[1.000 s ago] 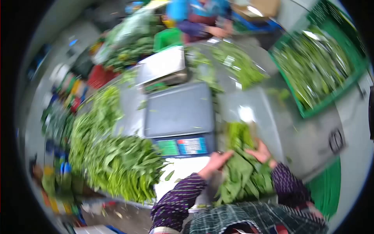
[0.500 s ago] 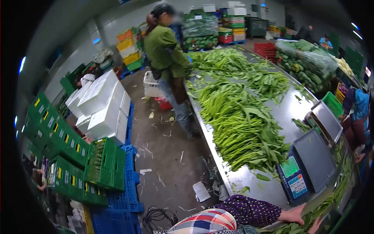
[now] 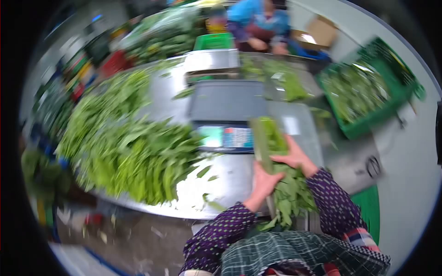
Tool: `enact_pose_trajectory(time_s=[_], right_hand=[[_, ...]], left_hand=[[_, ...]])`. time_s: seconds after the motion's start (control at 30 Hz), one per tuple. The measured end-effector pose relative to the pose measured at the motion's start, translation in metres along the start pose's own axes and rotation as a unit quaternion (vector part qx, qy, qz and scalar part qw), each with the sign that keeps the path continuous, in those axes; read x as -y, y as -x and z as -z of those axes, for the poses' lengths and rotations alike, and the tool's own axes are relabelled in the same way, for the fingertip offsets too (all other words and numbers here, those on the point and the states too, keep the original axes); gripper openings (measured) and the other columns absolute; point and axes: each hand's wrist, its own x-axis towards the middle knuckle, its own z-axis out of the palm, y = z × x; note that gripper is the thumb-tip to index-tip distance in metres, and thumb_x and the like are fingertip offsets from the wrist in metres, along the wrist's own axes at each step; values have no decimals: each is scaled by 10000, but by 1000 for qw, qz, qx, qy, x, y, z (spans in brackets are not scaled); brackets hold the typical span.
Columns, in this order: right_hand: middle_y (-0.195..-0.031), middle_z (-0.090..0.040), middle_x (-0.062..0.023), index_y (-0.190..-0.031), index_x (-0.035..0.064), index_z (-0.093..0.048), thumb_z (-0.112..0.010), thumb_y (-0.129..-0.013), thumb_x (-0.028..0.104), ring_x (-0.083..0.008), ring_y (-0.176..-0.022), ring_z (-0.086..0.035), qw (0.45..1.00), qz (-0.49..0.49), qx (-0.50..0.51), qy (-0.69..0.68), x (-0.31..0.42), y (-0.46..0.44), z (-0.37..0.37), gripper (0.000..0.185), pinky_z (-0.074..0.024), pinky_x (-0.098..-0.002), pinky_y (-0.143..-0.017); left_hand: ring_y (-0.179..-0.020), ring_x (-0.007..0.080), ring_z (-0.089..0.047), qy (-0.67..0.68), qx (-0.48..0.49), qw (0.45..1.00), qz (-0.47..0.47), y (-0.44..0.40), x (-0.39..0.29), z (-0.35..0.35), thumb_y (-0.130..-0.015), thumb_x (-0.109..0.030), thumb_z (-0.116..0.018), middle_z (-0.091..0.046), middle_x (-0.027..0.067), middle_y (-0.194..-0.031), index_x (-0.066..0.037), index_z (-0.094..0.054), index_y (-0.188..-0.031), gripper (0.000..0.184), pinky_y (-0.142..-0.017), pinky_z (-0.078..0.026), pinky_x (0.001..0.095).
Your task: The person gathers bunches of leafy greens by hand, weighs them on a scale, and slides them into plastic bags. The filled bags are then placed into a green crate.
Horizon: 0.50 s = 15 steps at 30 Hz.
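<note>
Looks across a steel table (image 3: pixel 230 177), lit by white glare (image 3: pixel 191 186) near the close edge. Takes in a pale, plain wall (image 3: pixel 405 193) along the right. Drops at lower left to a brown floor (image 3: pixel 142 250), littered with pale scraps (image 3: pixel 157 232). Darkens toward the upper left, with a small blue light (image 3: pixel 96 18) amid blur.

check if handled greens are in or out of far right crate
Out: greens lie between left hand and right hand, beside the dark scale.
</note>
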Motion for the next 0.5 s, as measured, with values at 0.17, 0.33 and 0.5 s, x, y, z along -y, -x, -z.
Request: enact_pose_trajectory(time_s=[0.17,0.33,0.5], right_hand=[[-1238,-514,-297,-1436,-25,-224,-785,-603,570,-403,-1119,-553,947,-140,-24,289,18,46,39,1167,-443,-428,-964],[-1176,-532,-294,-1473,80,-167,-800,-573,532,-436,-1037,-574,928,-206,-38,308,-30,140,65,1189,-481,-455,-871],[-1090,-554,-232,-1477,108,-183,-776,-597,489,-423,-979,-590,878,-299,-105,358,-45,174,24,1128,-495,-465,-834]], left_hand=[[-1012,260,-599,-5,58,996,73,24,3,-68,-720,-141,-743,-535,202,-1171,71,-331,-1252,706,-820,-517,337],[-965,246,-612,85,141,941,296,16,21,-79,-784,-411,-704,-583,172,-1122,75,-433,-1272,740,-793,-504,361],[-931,230,-613,87,93,948,293,-17,74,-103,-779,-299,-746,-593,169,-1092,102,-445,-1213,664,-797,-505,327]])
